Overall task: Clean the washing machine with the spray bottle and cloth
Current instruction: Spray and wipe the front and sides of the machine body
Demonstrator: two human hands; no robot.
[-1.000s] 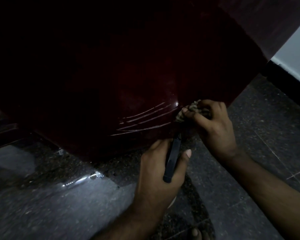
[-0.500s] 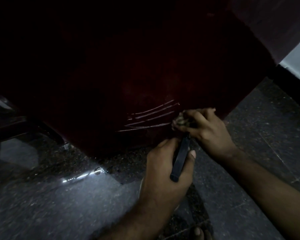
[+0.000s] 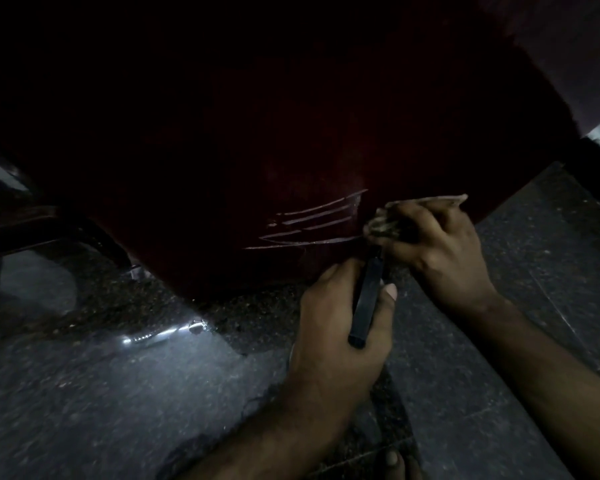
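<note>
Two hands are working low on the dark red side panel of the washing machine (image 3: 222,161), which is standing on a speckled stone floor (image 3: 499,393). The right hand (image 3: 440,244) is bunching a crumpled cloth (image 3: 381,225) in curled fingers and pressing it against the panel near its bottom corner, just right of several pale streaks (image 3: 312,223) that are catching the light. The left hand (image 3: 340,341) is gripping a slim black object (image 3: 366,296), fingers and thumb wrapped around it, its upper end reaching up just under the cloth; in this dim view it is possibly part of the spray bottle, though that cannot be told. A toe (image 3: 392,460) is showing at the bottom edge.
</note>
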